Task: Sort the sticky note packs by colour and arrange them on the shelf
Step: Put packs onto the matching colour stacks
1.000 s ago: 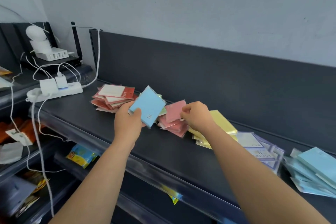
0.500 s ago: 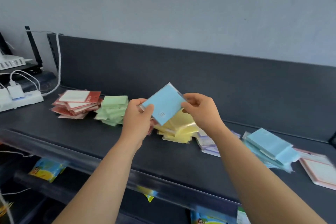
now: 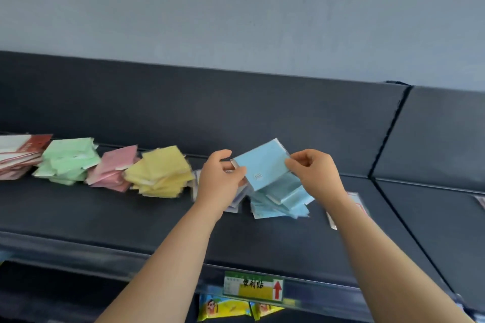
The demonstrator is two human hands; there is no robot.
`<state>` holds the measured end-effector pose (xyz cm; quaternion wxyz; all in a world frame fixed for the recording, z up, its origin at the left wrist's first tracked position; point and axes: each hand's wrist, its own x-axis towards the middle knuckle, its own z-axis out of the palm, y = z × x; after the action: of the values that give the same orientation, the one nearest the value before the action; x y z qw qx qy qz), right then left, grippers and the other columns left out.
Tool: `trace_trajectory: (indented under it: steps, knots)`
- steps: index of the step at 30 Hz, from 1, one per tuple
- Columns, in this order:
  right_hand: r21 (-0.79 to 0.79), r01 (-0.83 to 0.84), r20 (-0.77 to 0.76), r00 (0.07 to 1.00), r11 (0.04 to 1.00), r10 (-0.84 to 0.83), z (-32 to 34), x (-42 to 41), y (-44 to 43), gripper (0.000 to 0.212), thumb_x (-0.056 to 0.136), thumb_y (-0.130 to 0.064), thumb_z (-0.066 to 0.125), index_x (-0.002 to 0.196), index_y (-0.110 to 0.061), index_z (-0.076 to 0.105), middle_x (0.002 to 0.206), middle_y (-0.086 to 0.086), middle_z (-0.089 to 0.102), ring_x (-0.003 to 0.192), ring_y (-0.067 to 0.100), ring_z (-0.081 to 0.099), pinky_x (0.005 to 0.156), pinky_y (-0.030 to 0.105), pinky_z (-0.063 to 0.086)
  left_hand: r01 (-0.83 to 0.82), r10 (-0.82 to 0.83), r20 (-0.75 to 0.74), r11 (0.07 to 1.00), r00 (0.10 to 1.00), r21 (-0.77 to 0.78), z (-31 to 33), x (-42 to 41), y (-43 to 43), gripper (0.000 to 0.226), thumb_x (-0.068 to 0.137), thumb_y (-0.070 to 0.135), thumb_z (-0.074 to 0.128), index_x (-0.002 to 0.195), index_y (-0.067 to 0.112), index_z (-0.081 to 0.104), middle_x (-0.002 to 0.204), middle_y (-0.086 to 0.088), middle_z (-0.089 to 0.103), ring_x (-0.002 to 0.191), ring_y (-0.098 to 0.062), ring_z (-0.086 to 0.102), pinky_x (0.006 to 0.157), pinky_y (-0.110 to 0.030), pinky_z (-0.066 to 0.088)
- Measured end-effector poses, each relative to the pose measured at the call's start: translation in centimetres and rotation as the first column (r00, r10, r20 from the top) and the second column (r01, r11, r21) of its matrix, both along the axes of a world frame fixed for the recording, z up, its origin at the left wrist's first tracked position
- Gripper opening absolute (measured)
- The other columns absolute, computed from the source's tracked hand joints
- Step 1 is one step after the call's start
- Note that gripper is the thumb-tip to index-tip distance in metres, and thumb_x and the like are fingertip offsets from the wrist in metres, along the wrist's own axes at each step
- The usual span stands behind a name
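Observation:
A light blue sticky note pack (image 3: 263, 162) is held tilted in the air by both hands. My left hand (image 3: 220, 178) pinches its left edge, my right hand (image 3: 312, 173) pinches its right edge. Right below it lies the blue pile (image 3: 280, 199) on the dark shelf (image 3: 105, 217). To the left stand a yellow pile (image 3: 162, 173), a pink pile (image 3: 115, 170), a green pile (image 3: 69, 160) and a red-and-white pile (image 3: 18, 155). A purple-white pile (image 3: 237, 200) is mostly hidden behind my left hand.
A pink-edged pack (image 3: 357, 202) lies right of my right forearm, and another pack (image 3: 480, 200) at the far right edge. A green price label (image 3: 253, 287) with a red arrow sits on the shelf's front rail. Yellow packets (image 3: 223, 307) hang below. The shelf's back panel (image 3: 236, 105) rises behind.
The view has swung right along the shelf. Both hands have carried the blue pack rightward, from over the yellow pile to just above the blue pile.

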<state>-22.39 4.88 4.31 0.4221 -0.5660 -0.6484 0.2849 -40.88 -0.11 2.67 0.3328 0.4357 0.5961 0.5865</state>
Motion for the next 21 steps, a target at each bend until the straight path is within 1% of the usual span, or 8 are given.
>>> trace_trajectory:
  steps: [6,10,12,15,17,18,20,21]
  knots:
    - [-0.045,0.011,0.141,0.990,0.999,-0.004,-1.8,4.1,0.5,0.010,0.085,-0.027,0.064,0.086,-0.018,0.069,0.079,-0.008,0.069,0.079,0.015,0.065,0.072,0.031,0.052,-0.114,0.098,-0.269,0.992,0.958,-0.046,-1.4,5.1,0.6,0.037,0.091,0.015,0.062,0.127,0.010,0.055,0.111,0.003,0.062,0.091,-0.009,0.056,0.080,-0.024,0.041]
    - [-0.059,-0.038,0.176,0.983,0.998,0.048,-2.5,5.1,0.5,0.013,0.086,-0.031,0.061,0.083,-0.022,0.069,0.078,-0.008,0.069,0.078,0.016,0.064,0.074,0.033,0.052,-0.207,0.179,-0.412,0.978,0.893,-0.024,-1.9,6.4,0.7,0.035,0.094,0.017,0.056,0.128,0.008,0.056,0.119,-0.004,0.061,0.109,-0.020,0.057,0.086,-0.024,0.038]
    - [-0.030,-0.061,0.180,0.982,0.998,0.066,-2.7,5.6,0.4,0.017,0.089,-0.032,0.058,0.087,-0.018,0.069,0.081,-0.004,0.069,0.082,0.020,0.064,0.075,0.034,0.051,-0.253,0.219,-0.472,0.968,0.854,-0.008,-2.1,6.7,0.7,0.034,0.095,0.019,0.054,0.128,0.007,0.057,0.124,-0.009,0.058,0.116,-0.026,0.052,0.093,-0.030,0.038]
    - [0.051,-0.061,0.218,0.975,0.997,0.048,-2.9,6.9,0.1,0.030,0.094,-0.030,0.052,0.102,-0.005,0.066,0.100,0.013,0.068,0.098,0.029,0.061,0.084,0.038,0.050,-0.286,0.256,-0.583,0.957,0.771,0.042,-1.9,7.2,0.3,0.036,0.097,0.023,0.051,0.130,0.010,0.056,0.131,-0.008,0.055,0.122,-0.029,0.045,0.101,-0.038,0.038]
    - [0.056,-0.056,0.259,0.965,0.997,0.039,-2.8,7.9,-0.1,0.036,0.097,-0.032,0.050,0.121,-0.009,0.061,0.124,0.008,0.063,0.107,0.024,0.059,0.093,0.033,0.046,-0.260,0.257,-0.656,0.961,0.709,0.095,-1.3,8.0,0.2,0.036,0.097,0.024,0.050,0.130,0.012,0.057,0.130,-0.006,0.057,0.122,-0.028,0.046,0.102,-0.041,0.039]
    - [0.059,-0.056,0.286,0.957,0.997,0.037,-2.7,8.4,-0.2,0.039,0.097,-0.034,0.049,0.130,-0.015,0.057,0.133,0.002,0.057,0.104,0.018,0.058,0.094,0.031,0.044,-0.235,0.251,-0.689,0.965,0.680,0.120,-1.0,8.6,0.2,0.035,0.097,0.024,0.050,0.129,0.012,0.058,0.129,-0.005,0.059,0.120,-0.028,0.047,0.101,-0.041,0.039]
    - [0.079,-0.047,0.339,0.941,0.996,0.017,-2.4,9.5,-0.6,0.043,0.098,-0.035,0.048,0.138,-0.019,0.050,0.139,-0.002,0.051,0.095,0.014,0.057,0.092,0.030,0.044,-0.182,0.241,-0.742,0.970,0.625,0.162,-0.4,10.1,0.2,0.034,0.096,0.023,0.052,0.127,0.013,0.060,0.124,-0.005,0.062,0.115,-0.030,0.051,0.097,-0.040,0.039]
    - [0.084,-0.031,0.358,0.934,0.996,-0.002,-2.2,10.1,-0.8,0.043,0.098,-0.035,0.047,0.139,-0.019,0.048,0.141,-0.002,0.050,0.099,0.014,0.058,0.092,0.030,0.044,-0.153,0.234,-0.762,0.972,0.604,0.177,0.0,11.0,0.3,0.032,0.095,0.022,0.053,0.125,0.013,0.061,0.122,-0.005,0.063,0.111,-0.031,0.052,0.094,-0.040,0.039]
